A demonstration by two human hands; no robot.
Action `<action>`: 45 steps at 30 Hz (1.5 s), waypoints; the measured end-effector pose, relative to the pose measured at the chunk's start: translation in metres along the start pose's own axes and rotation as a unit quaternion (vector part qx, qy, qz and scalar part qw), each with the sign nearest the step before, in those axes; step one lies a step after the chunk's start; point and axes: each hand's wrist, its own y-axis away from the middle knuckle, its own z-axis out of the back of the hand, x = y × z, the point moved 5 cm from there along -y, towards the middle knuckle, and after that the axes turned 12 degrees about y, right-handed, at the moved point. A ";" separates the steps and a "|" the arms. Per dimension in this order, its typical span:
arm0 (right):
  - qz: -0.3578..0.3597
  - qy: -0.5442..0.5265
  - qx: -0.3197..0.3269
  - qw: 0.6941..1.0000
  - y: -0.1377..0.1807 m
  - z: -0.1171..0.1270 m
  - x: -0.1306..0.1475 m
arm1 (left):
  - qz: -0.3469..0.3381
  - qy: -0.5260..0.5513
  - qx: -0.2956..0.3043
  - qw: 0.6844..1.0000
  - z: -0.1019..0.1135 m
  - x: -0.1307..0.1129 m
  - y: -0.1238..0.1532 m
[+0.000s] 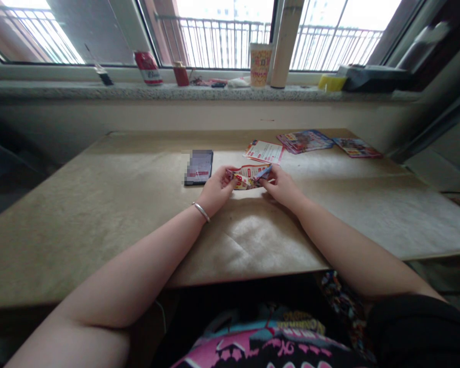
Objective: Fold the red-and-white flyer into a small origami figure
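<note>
A folded, colourful printed paper [248, 176] lies on the brown paper-covered table [99, 204], held between both hands. My left hand [214, 191], with a silver bangle on the wrist, pinches its left end. My right hand [281, 186] pinches its right end, where a blue flap sticks up. Both hands rest low on the table surface, fingers closed on the paper.
A phone [199, 166] lies just left of my hands. Printed leaflets [264, 151] [304, 140] [356, 147] lie farther back on the right. On the windowsill [61, 91] stand a red can [148, 67], a paper cup [260, 64], a cardboard tube [285, 43] and small items.
</note>
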 end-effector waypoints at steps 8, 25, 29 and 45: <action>-0.033 -0.231 0.079 0.969 -0.005 -0.011 -0.009 | -0.036 0.055 0.074 0.995 -0.009 -0.014 0.007; -0.004 -0.108 0.100 0.989 0.000 -0.011 -0.004 | -0.087 -0.210 0.152 0.962 -0.012 -0.016 0.011; 0.010 -0.094 0.123 0.988 0.003 -0.014 0.003 | -0.076 -0.210 0.162 0.961 -0.013 -0.011 0.011; 0.018 0.022 0.046 0.999 0.003 -0.006 0.008 | 0.020 -0.094 0.047 0.994 -0.009 0.000 0.006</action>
